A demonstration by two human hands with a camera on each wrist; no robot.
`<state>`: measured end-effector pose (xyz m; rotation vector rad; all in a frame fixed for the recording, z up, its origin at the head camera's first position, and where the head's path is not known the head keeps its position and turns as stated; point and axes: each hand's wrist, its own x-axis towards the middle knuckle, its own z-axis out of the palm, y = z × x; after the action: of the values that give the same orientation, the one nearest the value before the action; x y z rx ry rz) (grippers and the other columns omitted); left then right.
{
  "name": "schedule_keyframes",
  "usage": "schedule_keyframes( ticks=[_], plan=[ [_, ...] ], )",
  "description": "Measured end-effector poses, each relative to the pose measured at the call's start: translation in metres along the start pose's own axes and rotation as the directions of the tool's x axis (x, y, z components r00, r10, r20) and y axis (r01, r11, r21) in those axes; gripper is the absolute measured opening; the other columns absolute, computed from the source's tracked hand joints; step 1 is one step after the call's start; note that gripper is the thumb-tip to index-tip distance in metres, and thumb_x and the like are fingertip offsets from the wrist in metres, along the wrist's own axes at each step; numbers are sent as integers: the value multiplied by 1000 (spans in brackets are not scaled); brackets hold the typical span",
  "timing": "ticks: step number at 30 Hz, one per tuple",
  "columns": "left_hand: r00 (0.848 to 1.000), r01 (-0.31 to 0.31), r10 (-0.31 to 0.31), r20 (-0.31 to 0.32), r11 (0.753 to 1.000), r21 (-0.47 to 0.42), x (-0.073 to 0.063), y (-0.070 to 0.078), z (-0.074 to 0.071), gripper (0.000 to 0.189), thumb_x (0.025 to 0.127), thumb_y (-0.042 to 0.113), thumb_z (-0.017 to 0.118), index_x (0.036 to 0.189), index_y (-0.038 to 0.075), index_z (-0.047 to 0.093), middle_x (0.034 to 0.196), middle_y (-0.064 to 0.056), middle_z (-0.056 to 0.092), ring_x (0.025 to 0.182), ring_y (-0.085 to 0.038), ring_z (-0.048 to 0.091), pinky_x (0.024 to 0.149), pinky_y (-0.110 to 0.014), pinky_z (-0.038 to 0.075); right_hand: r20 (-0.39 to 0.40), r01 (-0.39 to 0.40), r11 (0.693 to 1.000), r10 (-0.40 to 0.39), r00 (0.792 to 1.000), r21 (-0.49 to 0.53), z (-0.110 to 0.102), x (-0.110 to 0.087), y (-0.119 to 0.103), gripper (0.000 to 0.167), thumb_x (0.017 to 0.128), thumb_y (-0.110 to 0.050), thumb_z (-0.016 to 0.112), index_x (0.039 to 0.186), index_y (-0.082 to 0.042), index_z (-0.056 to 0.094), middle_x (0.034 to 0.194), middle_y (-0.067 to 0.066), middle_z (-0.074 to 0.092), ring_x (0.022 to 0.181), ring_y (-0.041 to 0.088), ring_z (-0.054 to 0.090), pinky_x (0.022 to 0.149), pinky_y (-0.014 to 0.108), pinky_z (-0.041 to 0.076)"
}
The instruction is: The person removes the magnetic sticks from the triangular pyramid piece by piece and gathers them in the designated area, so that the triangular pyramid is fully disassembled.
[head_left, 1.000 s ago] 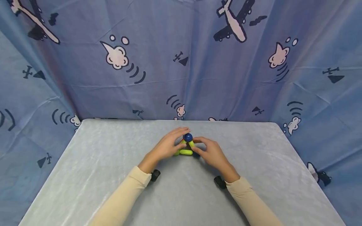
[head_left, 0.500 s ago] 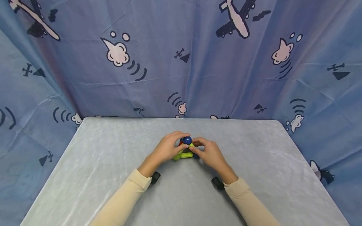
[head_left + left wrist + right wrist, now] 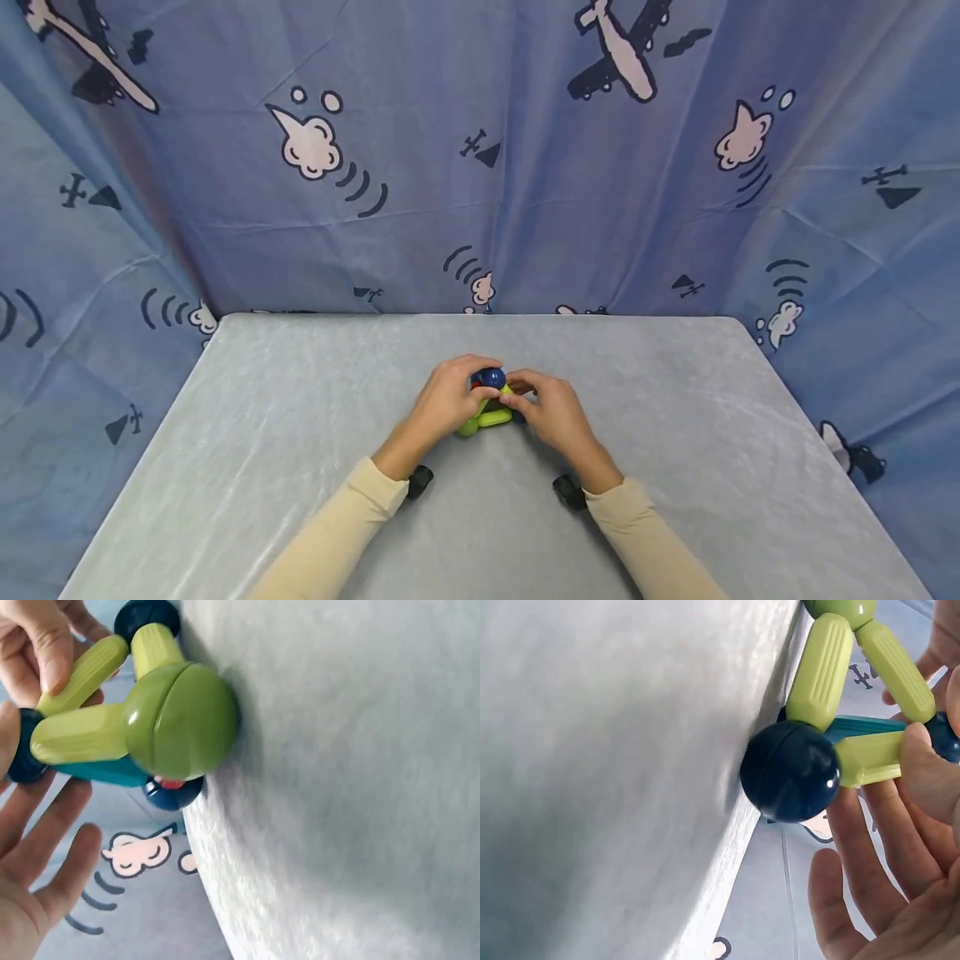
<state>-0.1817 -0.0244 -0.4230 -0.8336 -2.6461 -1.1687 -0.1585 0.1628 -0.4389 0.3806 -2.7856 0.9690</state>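
A magnetic ball-and-stick frame stands on the grey-covered table. Three lime rods form its near triangle, including the bottom rod (image 3: 495,417). A green ball (image 3: 184,720) and a navy ball (image 3: 789,772) sit at the lower corners, with a blue ball (image 3: 492,378) on top. Behind them show a teal rod (image 3: 862,726) and a bit of red (image 3: 171,783). My left hand (image 3: 447,394) holds the top ball between thumb and fingers. Opposite it, my right hand (image 3: 555,417) pinches the right lime rod (image 3: 870,757) near its upper end.
The table (image 3: 285,467) has its far edge just beyond the frame. A blue curtain (image 3: 420,167) printed with planes hangs behind and along both sides. Black wrist cameras (image 3: 570,492) sit under both wrists, close over the cloth.
Both hands have come slightly nearer to me. The frame has turned a little, its bottom rod now slanting, and the top ball has shifted left and nearer.
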Motion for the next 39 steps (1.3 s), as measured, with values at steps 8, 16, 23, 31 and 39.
schedule_keyframes(
  ticks=[8, 16, 23, 31, 39],
  plan=[
    [989, 113, -118, -85, 992, -62, 1, 4, 2, 31, 84, 10, 78, 115, 9, 73, 113, -10, 74, 106, -26, 70, 94, -43, 54, -26, 7, 1000, -7, 1000, -22, 3, 0, 1, 24, 85, -22, 77, 106, -12, 74, 95, 4, 77, 87, 20, 72, 77, 38, 58],
    [971, 214, -230, -71, 960, -183, -2, -3, -9, 30, 85, 9, 77, 115, 11, 73, 108, -9, 75, 100, -24, 70, 93, -46, 53, -8, -66, 996, 67, 998, 55, 2, 2, 3, 20, 85, -18, 78, 104, -14, 73, 97, 3, 76, 88, 21, 73, 80, 37, 59],
    [963, 244, -263, -59, 944, -224, -11, -14, -17, 32, 86, 9, 77, 117, 9, 70, 107, -8, 74, 102, -25, 69, 92, -45, 53, 31, -125, 986, 122, 992, 111, -6, -1, 6, 23, 89, -19, 74, 110, -14, 67, 105, 4, 74, 98, 21, 70, 87, 39, 57],
    [934, 347, -357, -13, 916, -199, -28, -30, -33, 34, 88, 13, 76, 121, 11, 67, 112, -7, 73, 108, -24, 67, 90, -42, 54, 36, -57, 992, 53, 998, 113, -17, -6, 15, 29, 92, -12, 71, 119, -12, 62, 109, 6, 71, 104, 24, 68, 88, 43, 57],
    [909, 417, -415, 46, 898, -142, -48, -47, -47, 33, 87, 12, 76, 119, 12, 65, 114, -8, 72, 107, -25, 68, 93, -44, 54, 55, -29, 997, 25, 998, 74, -28, -12, 26, 27, 90, -8, 72, 115, -9, 62, 112, 8, 69, 106, 27, 68, 85, 42, 58]
  ],
)
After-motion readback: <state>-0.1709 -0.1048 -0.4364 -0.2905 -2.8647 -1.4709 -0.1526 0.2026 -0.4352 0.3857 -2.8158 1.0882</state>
